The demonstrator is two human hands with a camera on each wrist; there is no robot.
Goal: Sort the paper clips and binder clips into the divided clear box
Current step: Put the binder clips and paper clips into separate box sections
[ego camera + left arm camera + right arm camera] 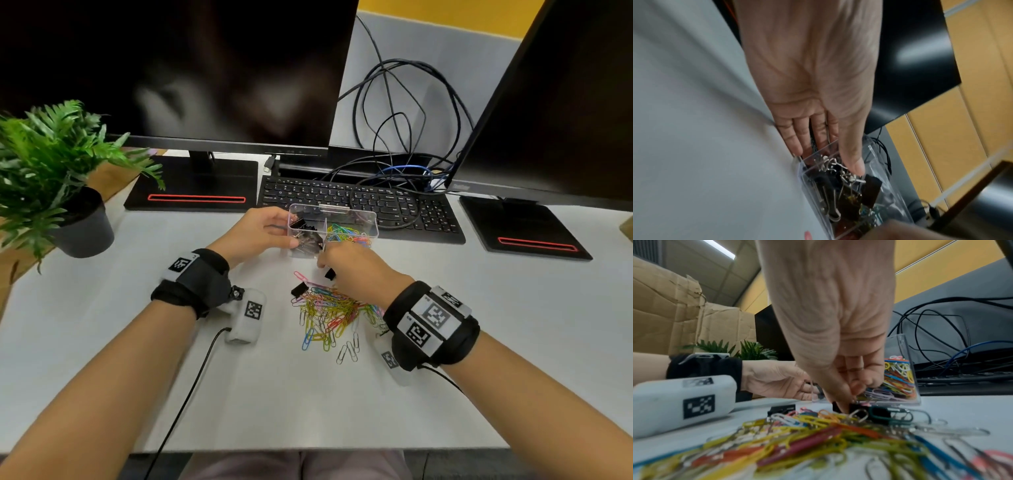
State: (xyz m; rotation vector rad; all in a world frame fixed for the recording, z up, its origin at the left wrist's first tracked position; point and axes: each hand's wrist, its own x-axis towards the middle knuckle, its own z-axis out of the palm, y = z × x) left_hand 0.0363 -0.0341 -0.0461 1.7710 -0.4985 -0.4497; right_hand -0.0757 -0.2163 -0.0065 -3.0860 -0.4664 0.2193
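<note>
Left hand (262, 230) grips box (371, 224) end; right hand (354, 270) fingertips pinch binder clip (330, 273), mostly hidden under fingers

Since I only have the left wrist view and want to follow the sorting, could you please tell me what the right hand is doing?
Observer: The right hand pinches a small black metal binder clip at the far edge of a loose pile of coloured wire paper clips, just short of the divided clear plastic box.
Operator: Thank you. What is not yet sorted?
Observer: That pile, plus a second black binder clip lying at its left edge.
Operator: And the box's other side?
Observer: Its right compartment holds coloured paper clips.
</note>
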